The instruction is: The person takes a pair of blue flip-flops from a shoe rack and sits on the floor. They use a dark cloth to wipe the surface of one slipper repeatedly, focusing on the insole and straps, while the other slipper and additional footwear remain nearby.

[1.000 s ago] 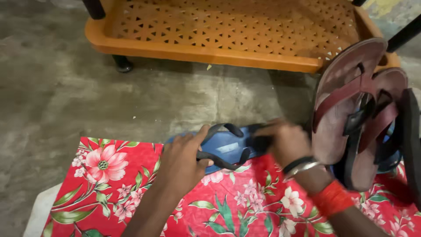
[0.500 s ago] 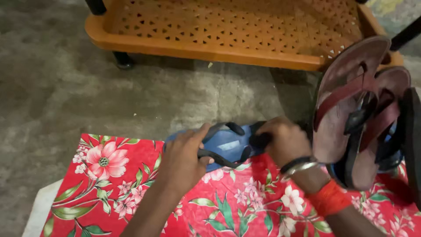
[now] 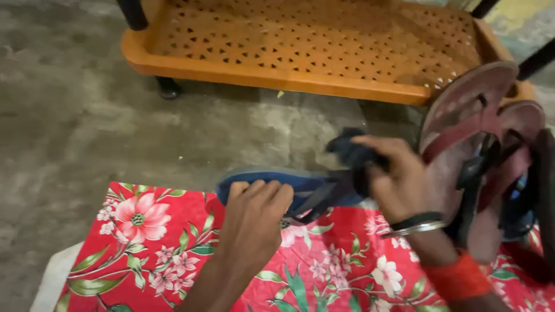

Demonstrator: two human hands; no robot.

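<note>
Floral cloth (image 3: pixel 150 242) beneath, blue sandal (image 3: pixel 300 190) now lifted

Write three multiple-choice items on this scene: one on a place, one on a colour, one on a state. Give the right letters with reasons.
1. Where does the blue rubber flip-flop lie?
A. on the orange perforated plastic rack
B. at the far edge of the red floral cloth
C. on top of the sandal stack

2. What colour is the band on the right wrist?
A. green
B. white
C. orange-red

3. What is the right hand doing?
A. gripping the flip-flop's dark strap, pulled upward
B. lying flat on the cloth
C. resting on the rack

Answers:
1 B: its sole sits where cloth meets the grey floor.
2 C: the band below the bangles is orange-red.
3 A: its fingers close around the raised strap while the left hand presses on the sole.
</note>
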